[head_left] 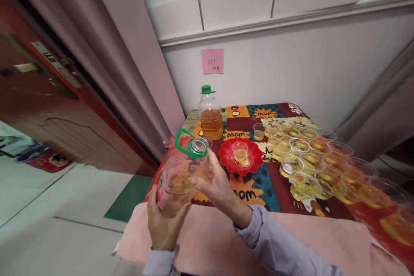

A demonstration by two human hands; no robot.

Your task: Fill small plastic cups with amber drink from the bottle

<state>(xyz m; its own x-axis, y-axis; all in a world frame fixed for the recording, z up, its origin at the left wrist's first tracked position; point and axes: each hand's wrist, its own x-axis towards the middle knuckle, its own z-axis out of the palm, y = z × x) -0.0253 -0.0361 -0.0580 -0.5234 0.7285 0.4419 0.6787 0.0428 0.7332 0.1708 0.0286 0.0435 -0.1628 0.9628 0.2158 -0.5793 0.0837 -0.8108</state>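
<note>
Plastic bottle, tilted: left hand cupped round lower end, right hand clasping upper side.

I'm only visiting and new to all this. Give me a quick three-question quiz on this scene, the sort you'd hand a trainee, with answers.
1. True or false: a cap covers the mouth of the held bottle.
2. What stands in the red dish?
3. Which is nearer that mouth: the person's left grip or right grip?

Key:
1. False; it is uncapped.
2. A clear cup.
3. The right grip; the left grip is lower on the bottle.
</note>
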